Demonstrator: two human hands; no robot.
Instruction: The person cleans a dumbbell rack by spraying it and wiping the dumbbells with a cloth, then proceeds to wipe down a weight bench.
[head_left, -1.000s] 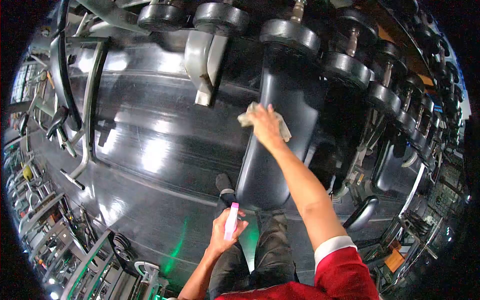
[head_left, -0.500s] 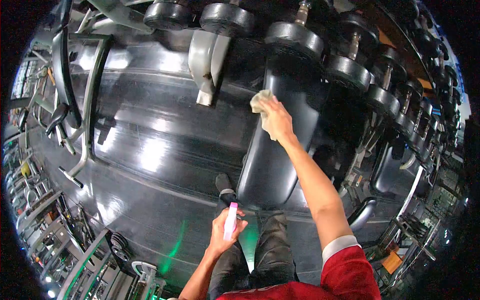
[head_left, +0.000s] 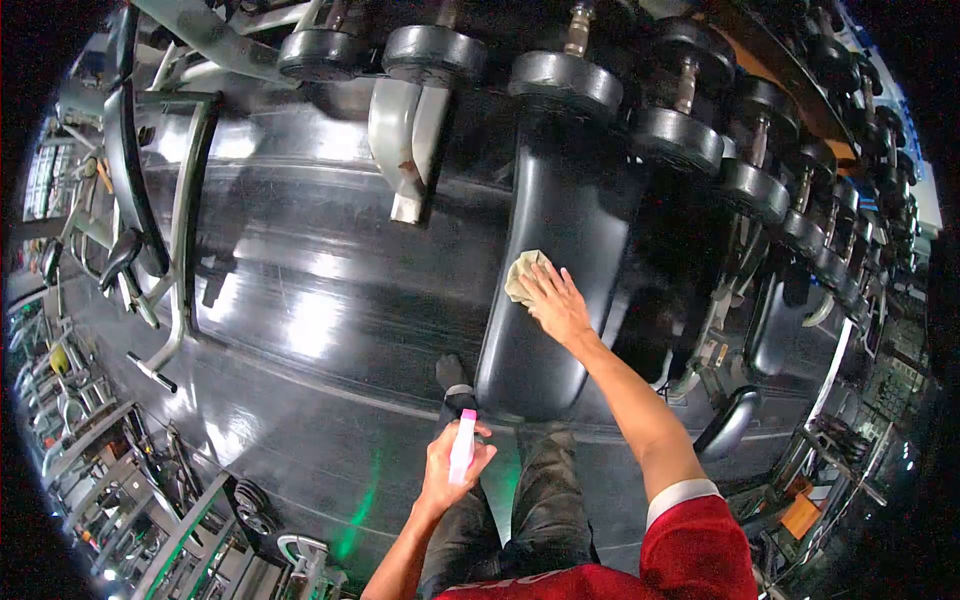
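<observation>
The black bench pad runs away from you, with dumbbells beyond its far end. Your right hand lies flat and open at the pad's left edge, pressing the cloth down; spread your palm and overlap strokes along the pad. Your left hand, off the pad's near end, grips the spray bottle.

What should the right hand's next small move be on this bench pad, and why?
Probably draw the cloth down the bench pad toward its near end. The right hand presses the cloth flat near the pad's left edge, about midway along, with bare pad below it; the left hand just holds the spray bottle clear of the pad.
</observation>
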